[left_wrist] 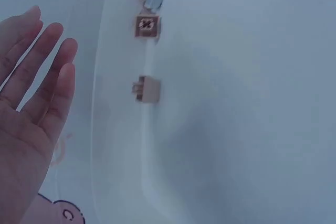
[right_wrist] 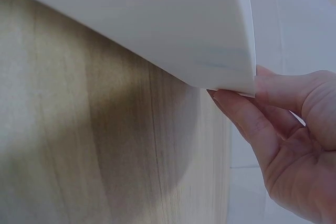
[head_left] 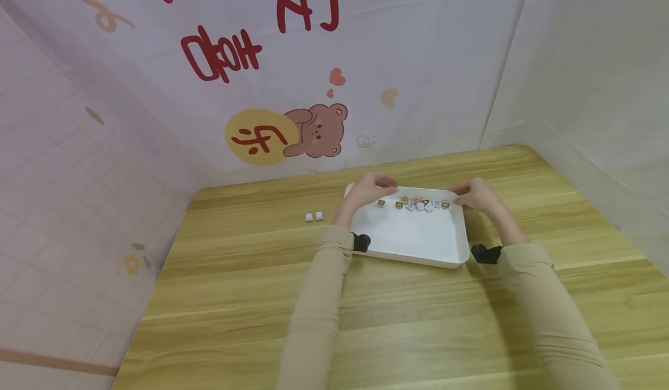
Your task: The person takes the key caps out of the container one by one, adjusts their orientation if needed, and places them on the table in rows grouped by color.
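A shallow white tray (head_left: 407, 236) stands in front of me, with several brown and white keycaps along its far side. One brown keycap (left_wrist: 147, 25) shows its underside with the cross-shaped socket; another brown keycap (left_wrist: 149, 89) lies on its side. Above the tray's far left part is my left hand (head_left: 368, 190), its fingers (left_wrist: 39, 77) extended and holding nothing. At the far right corner, my right hand (head_left: 478, 195) pinches the tray's rim, thumb on one side and fingers (right_wrist: 252, 121) underneath in the right wrist view.
Two white keycaps (head_left: 314, 217) sit on the wooden table (head_left: 235, 285) left of the tray. A white cloth backdrop (head_left: 418, 88) with red lettering and a bear rises behind the table's far edge, and pale cloth hangs at both sides.
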A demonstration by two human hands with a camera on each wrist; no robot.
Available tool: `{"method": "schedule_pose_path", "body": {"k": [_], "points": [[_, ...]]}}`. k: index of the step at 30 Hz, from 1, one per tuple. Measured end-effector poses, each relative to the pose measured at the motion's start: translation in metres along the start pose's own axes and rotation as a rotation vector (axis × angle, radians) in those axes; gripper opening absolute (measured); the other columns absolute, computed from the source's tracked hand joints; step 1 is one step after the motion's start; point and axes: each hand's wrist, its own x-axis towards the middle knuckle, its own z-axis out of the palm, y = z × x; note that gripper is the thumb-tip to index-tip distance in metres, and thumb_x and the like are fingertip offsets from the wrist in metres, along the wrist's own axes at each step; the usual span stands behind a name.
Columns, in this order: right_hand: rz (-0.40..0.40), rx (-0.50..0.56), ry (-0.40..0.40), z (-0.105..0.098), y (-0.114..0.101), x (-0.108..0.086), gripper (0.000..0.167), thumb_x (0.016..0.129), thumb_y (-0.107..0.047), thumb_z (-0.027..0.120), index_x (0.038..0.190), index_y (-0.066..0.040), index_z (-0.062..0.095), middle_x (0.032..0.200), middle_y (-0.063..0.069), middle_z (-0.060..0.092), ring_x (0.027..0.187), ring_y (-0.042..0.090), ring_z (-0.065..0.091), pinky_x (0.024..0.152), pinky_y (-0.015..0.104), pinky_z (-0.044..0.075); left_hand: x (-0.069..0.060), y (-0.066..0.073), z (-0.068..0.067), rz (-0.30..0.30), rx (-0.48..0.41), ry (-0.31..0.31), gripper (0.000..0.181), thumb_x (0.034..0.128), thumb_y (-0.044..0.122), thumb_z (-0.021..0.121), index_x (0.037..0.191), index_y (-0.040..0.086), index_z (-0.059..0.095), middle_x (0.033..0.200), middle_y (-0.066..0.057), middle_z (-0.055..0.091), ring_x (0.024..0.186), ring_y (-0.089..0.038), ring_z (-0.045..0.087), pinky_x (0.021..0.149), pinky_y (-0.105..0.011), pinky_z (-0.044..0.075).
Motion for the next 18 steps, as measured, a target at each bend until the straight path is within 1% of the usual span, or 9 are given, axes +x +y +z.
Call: {"method": "schedule_pose_path", "body": {"k": [3, 5, 9, 10, 13, 16, 18], "points": [[-0.003, 0.006, -0.001, 0.000, 0.001, 0.001, 0.040, 0.087, -0.002, 0.060, 0.125, 0.009, 0.056, 0.121, 0.034, 0.057, 0.092, 0.030, 0.068, 0.073, 0.031, 0.059, 0.009, 0.002, 0.017, -0.005, 0.004, -0.026, 0.031, 0.0921, 0.020, 0.063, 0.120, 0.006, 0.064, 0.116, -0.007, 0.068, 0.109, -0.018, 0.062, 0.086, -0.023, 0.051], [-0.006, 0.017, -0.004, 0.000, 0.002, 0.001, 0.040, 0.087, -0.001, 0.060, 0.125, 0.010, 0.055, 0.122, 0.035, 0.057, 0.092, 0.030, 0.068, 0.073, 0.031, 0.059, 0.015, 0.001, 0.027, 0.005, 0.014, -0.035, 0.030, 0.0915, 0.018, 0.063, 0.119, 0.005, 0.065, 0.114, -0.007, 0.069, 0.106, -0.018, 0.064, 0.082, -0.020, 0.052], [-0.005, 0.038, -0.014, 0.000, 0.003, 0.002, 0.040, 0.088, -0.001, 0.060, 0.126, 0.011, 0.054, 0.123, 0.035, 0.056, 0.094, 0.030, 0.068, 0.074, 0.030, 0.059, 0.022, 0.001, 0.040, 0.000, -0.001, -0.050, 0.027, 0.0900, 0.014, 0.065, 0.116, 0.004, 0.067, 0.110, -0.009, 0.070, 0.100, -0.017, 0.066, 0.077, -0.018, 0.053], [-0.004, 0.043, -0.017, 0.000, 0.004, 0.002, 0.040, 0.088, -0.001, 0.059, 0.126, 0.011, 0.054, 0.123, 0.036, 0.056, 0.094, 0.031, 0.068, 0.074, 0.029, 0.059, 0.023, 0.001, 0.042, -0.006, 0.007, -0.051, 0.027, 0.0899, 0.013, 0.065, 0.115, 0.005, 0.067, 0.110, -0.008, 0.071, 0.099, -0.017, 0.066, 0.077, -0.018, 0.053], [-0.002, 0.047, -0.022, 0.000, 0.004, 0.002, 0.041, 0.088, -0.001, 0.059, 0.126, 0.011, 0.054, 0.123, 0.036, 0.055, 0.094, 0.029, 0.068, 0.074, 0.029, 0.059, 0.027, 0.002, 0.047, -0.016, 0.072, -0.065, 0.024, 0.0895, 0.011, 0.065, 0.113, 0.007, 0.068, 0.110, -0.006, 0.071, 0.100, -0.015, 0.065, 0.079, -0.017, 0.052], [-0.001, 0.047, -0.020, 0.000, 0.004, 0.002, 0.041, 0.088, -0.002, 0.059, 0.127, 0.011, 0.054, 0.123, 0.036, 0.056, 0.093, 0.029, 0.068, 0.074, 0.029, 0.059, 0.029, 0.003, 0.048, 0.002, 0.195, -0.105, 0.025, 0.0881, 0.009, 0.066, 0.113, 0.010, 0.069, 0.111, -0.003, 0.071, 0.101, -0.014, 0.063, 0.084, -0.015, 0.049], [0.001, 0.042, -0.019, 0.000, 0.004, 0.003, 0.041, 0.088, -0.002, 0.060, 0.127, 0.011, 0.054, 0.122, 0.035, 0.056, 0.093, 0.030, 0.068, 0.074, 0.029, 0.059, 0.031, 0.003, 0.049, 0.021, 0.254, -0.137, 0.027, 0.0866, 0.008, 0.068, 0.114, 0.011, 0.069, 0.112, -0.002, 0.071, 0.101, -0.013, 0.063, 0.084, -0.015, 0.048]]}}
